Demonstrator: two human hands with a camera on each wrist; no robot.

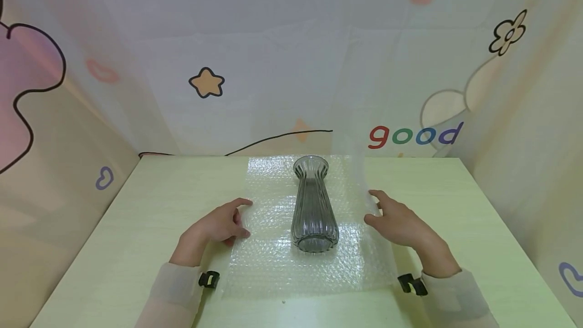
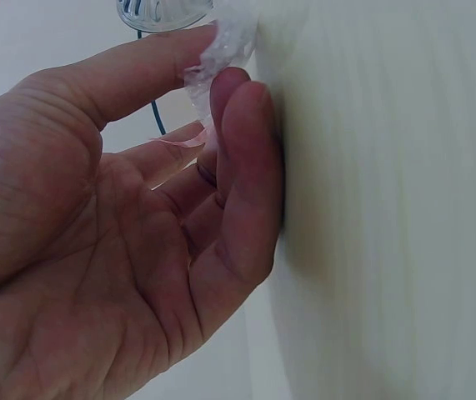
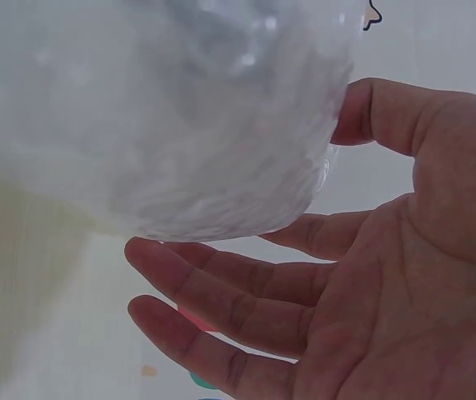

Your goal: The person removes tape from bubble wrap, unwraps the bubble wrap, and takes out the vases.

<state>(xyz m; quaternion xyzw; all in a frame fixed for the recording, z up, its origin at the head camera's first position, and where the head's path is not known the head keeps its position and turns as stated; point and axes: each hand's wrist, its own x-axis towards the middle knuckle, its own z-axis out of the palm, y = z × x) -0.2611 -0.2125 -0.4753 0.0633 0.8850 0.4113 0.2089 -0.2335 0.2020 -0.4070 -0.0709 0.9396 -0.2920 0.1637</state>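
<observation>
A grey-tinted, ribbed glass vase lies on its side on a sheet of bubble wrap, its flared mouth pointing to the back. At the sheet's left edge, my left hand pinches the wrap, its edge between thumb and curled fingers in the left wrist view. My right hand touches the right edge with fingers spread and fairly straight. Close up in the right wrist view, the wrap bulges in front of the thumb and fingertips of that hand. Neither hand touches the vase.
The pale wooden table extends on both sides of the wrap. Behind it hangs a printed cloth with stars, flowers and the word "good". Black straps show at both wrists.
</observation>
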